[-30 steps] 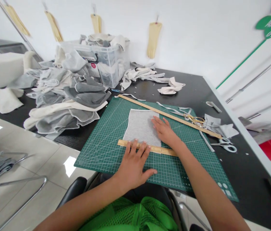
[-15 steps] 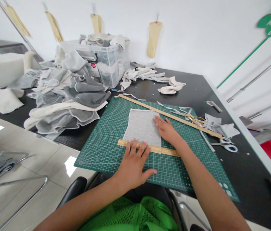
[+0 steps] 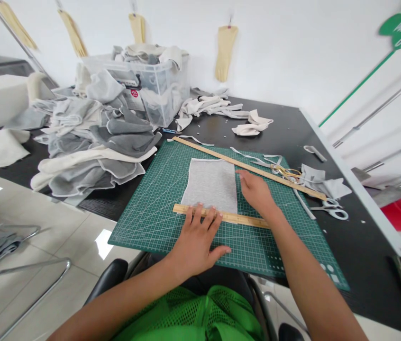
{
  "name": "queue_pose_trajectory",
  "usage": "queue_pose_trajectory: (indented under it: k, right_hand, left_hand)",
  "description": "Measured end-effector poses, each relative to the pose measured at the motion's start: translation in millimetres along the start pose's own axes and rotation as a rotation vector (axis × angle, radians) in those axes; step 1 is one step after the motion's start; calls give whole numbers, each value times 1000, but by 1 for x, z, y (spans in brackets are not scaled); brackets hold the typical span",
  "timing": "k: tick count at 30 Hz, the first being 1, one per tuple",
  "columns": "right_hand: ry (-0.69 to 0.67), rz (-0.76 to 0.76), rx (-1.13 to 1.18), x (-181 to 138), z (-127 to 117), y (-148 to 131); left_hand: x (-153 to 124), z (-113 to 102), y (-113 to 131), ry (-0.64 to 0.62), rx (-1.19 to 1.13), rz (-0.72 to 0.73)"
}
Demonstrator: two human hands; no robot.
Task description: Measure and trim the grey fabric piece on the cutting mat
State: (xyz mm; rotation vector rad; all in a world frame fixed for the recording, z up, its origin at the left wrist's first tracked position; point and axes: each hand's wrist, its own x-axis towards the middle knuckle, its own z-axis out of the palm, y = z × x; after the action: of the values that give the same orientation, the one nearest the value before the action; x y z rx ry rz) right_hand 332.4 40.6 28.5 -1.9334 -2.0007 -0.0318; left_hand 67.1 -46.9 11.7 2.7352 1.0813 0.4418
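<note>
A light grey piece of knit fabric [image 3: 209, 182] lies flat on the green cutting mat [image 3: 143, 203]. Across its near edge runs a short wooden ruler [image 3: 243, 219]. My left hand [image 3: 200, 237] rests with spread fingers, the fingertips pressing on this ruler. Just beyond the fabric's right edge is my right hand [image 3: 255, 189], its fingers curled and partly hidden under the hand. Whether anything is between them does not show. Behind it a long wooden ruler [image 3: 218, 155] lies slantwise across the mat.
Grey-handled scissors [image 3: 335, 210], gold-handled scissors [image 3: 289, 173] and fabric scraps [image 3: 323, 182] lie on the right. A fabric pile [image 3: 97, 147] and a clear plastic bin [image 3: 165, 90] stand at left. A blue cutter [image 3: 170, 131] lies behind the mat.
My right hand has come off the fabric's right side, moving slightly right, and its stretched fingers have curled. My left hand stays on the short ruler. The view has shifted slightly.
</note>
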Motion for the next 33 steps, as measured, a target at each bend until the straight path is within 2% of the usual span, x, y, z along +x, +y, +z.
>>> queue_pose_trajectory:
  k: [4,12,33]
  right_hand:
    - [-109,8,-62,0,4,-1]
    - [-202,-19,-98,0,1,-8]
    - [-237,-27,-87,0,4,-7]
  left_hand:
    - [0,0,1,-9,-5,-6]
    - [1,-2,3,-12,1,-4]
    - [2,-4,-1,-43,-38,41]
